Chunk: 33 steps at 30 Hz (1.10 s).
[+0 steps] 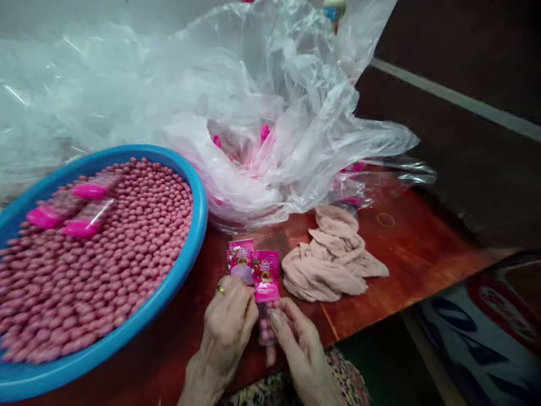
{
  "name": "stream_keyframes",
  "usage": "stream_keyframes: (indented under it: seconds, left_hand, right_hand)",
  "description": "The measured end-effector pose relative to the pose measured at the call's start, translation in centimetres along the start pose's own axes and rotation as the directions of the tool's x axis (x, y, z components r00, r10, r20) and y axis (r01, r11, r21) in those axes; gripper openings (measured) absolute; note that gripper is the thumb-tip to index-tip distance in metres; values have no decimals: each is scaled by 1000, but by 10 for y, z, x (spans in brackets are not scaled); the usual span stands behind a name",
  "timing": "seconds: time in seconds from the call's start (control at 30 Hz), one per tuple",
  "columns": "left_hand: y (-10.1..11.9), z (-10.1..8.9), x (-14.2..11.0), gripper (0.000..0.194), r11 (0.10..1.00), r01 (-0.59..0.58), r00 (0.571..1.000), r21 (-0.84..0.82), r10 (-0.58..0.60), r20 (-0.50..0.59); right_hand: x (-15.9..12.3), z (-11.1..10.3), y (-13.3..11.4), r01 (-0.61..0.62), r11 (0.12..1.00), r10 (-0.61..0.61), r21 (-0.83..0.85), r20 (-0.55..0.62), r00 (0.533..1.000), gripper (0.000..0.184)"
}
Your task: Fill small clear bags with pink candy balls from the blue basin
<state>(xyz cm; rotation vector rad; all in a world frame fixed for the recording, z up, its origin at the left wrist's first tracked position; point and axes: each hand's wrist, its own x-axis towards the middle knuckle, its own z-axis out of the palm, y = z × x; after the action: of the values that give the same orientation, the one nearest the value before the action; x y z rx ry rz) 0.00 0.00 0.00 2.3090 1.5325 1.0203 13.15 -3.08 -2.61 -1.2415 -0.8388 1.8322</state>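
Observation:
My left hand (228,321), with a gold ring, pinches the lower edge of a pink printed card (240,258). My right hand (300,352) grips a transparent tube of pink beads (266,332), which has a magenta cap (266,291) and a second pink printed card (266,269) at its top. The two hands sit close together, and the fingers hide part of the tube. To their left, a blue plastic basin (180,248) is filled with loose pink beads (97,276). Several filled tubes (88,220) lie on the beads.
A large crumpled transparent plastic bag (257,107) with pink items inside (264,132) lies behind the basin. A beige cloth (332,262) rests on the reddish-brown wooden table (406,254), whose edge runs along the right. A patterned lap shows below my hands.

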Motion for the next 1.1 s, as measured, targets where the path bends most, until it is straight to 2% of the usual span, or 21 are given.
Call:
stream_keyframes:
  seconds: [0.17, 0.3, 0.47, 0.57, 0.63, 0.7, 0.77, 0.8, 0.97, 1.03, 1.1]
  left_hand:
    - [0, -3, -2, 15, 1000, -6, 999, -22, 6, -33]
    - [-1, -4, -9, 16, 991, 78, 992, -111, -88, -89]
    - [1, 0, -15, 15, 969, 179, 974, -169, -199, -109]
    - [4, 3, -20, 13, 906, 320, 936, -278, -347, -52]
    - [6, 3, -22, 14, 784, 479, 861, -395, -508, 36]
    - [6, 0, -23, 16, 597, 629, 732, -498, -671, 118]
    - [4, -4, -19, 22, 421, 702, 608, -574, -775, 176]
    - [4, -5, -16, 26, 352, 712, 574, -608, -791, 214]
    - [11, -1, -1, 32, -32, 734, 497, -679, -656, 568]
    - [17, 4, 2, 30, -164, 691, 460, -704, -652, 603]
    - [24, 8, 2, 30, -249, 637, 427, -729, -674, 603]
  right_hand:
    - [-2, 6, 7, 107, 986, -112, -125, -39, 993, 31]
    - [-5, 9, 10, 159, 962, -171, -222, -36, 985, 28]
    - [-5, 12, 7, 167, 968, -181, -188, -57, 982, 28]
    - [-2, 11, 3, 148, 982, -157, -120, -66, 985, 30]
    - [0, 10, 2, 139, 985, -145, -103, -56, 988, 32]
    - [0, 9, 2, 138, 982, -143, -126, -32, 989, 32]
    - [0, 9, 2, 137, 977, -142, -160, -17, 990, 33]
    - [0, 9, 2, 139, 975, -143, -171, -16, 990, 33]
    - [-2, 10, 3, 153, 965, -159, -213, -13, 987, 34]
    - [-3, 10, 6, 160, 955, -177, -251, -47, 983, 34]
    - [-3, 11, 8, 164, 943, -197, -288, -89, 976, 32]
